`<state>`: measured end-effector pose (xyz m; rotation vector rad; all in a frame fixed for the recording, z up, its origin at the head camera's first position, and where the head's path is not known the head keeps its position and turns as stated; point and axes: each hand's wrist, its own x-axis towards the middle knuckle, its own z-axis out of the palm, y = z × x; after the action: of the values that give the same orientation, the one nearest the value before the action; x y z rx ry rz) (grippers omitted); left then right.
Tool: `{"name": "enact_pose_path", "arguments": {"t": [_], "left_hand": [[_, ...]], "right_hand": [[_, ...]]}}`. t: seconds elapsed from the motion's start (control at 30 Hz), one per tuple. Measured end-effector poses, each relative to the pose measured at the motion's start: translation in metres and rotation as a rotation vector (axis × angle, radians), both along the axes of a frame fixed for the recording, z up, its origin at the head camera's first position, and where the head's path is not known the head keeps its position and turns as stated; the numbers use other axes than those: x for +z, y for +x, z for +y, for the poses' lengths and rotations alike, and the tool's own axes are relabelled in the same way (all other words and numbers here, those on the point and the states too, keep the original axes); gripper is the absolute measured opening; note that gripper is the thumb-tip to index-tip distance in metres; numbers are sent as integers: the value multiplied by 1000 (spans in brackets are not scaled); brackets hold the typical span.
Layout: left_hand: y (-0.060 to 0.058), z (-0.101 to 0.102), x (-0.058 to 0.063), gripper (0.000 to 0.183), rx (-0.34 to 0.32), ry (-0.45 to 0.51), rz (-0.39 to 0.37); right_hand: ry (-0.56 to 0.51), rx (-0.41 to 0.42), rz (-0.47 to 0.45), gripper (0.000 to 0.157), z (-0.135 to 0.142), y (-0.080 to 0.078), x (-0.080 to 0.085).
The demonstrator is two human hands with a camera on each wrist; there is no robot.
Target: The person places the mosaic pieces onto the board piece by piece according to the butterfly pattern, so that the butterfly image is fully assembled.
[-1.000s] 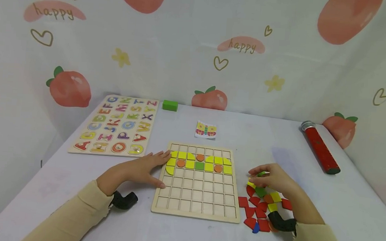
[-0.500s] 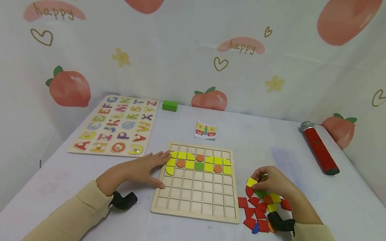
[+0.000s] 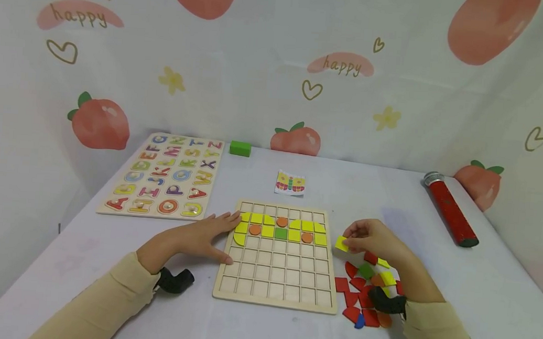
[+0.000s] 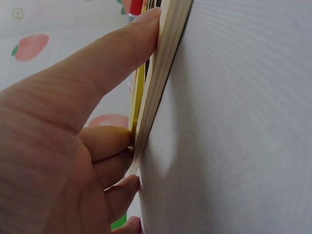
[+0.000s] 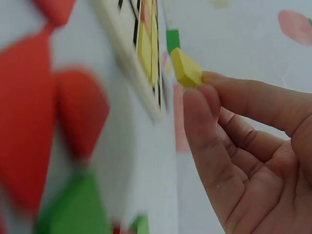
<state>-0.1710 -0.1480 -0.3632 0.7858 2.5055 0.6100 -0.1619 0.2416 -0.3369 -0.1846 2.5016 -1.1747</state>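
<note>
Looking across a white tabletop (image 3: 166,317) backed by a cloth (image 3: 241,57) printed with peaches, hearts and yellow flowers. From the left, noting a letter board (image 3: 162,177), then a green block (image 3: 240,148) near its far right corner, a small butterfly card (image 3: 290,183) mid-table, and a red microphone (image 3: 452,211) lying aslant at far right. Finding open tabletop along the near edge of a wooden grid board (image 3: 278,275) and between butterfly card and microphone; tighter by the right edge, with loose pieces (image 3: 350,299), mostly red, close in. Seeing yellow, orange and green set pieces (image 3: 280,233) in the grid's upper rows. On the grid board's left edge, resting the left hand (image 3: 196,238), fingers spread, thumb and fingertips touching the rim. Just right of the board, holding a yellow piece (image 3: 341,243) in the right hand (image 3: 378,243), apart from the board: pinched between thumb and index finger, other fingers curled inward.
</note>
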Motion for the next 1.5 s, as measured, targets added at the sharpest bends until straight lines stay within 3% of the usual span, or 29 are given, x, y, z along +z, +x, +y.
{"name": "enact_pose_path", "arguments": {"t": [0.17,0.53,0.77,0.97,1.27,1.5], "left_hand": [[0,1,0,100,0,0,0],[-1,0,-2,102,-3,3,-2],[-1,0,0,102,1,-18,1],[-1,0,0,100,-3,-18,-4],[-1,-3,-1,101,-3,-13,3],[-1,-3,-2,101,-19,0,12]], "right_hand": [[-87,84,-24,24,-22,-13,-1],[-181,153,-119,18,-89,-27,-4],[-231,229,-104,15,-127,-31,-7],[-183,248,-80,12,-152,-34,-13],[14,292,117,6,-167,-30,-15],[46,302,133,7,-169,-25,-10]]}}
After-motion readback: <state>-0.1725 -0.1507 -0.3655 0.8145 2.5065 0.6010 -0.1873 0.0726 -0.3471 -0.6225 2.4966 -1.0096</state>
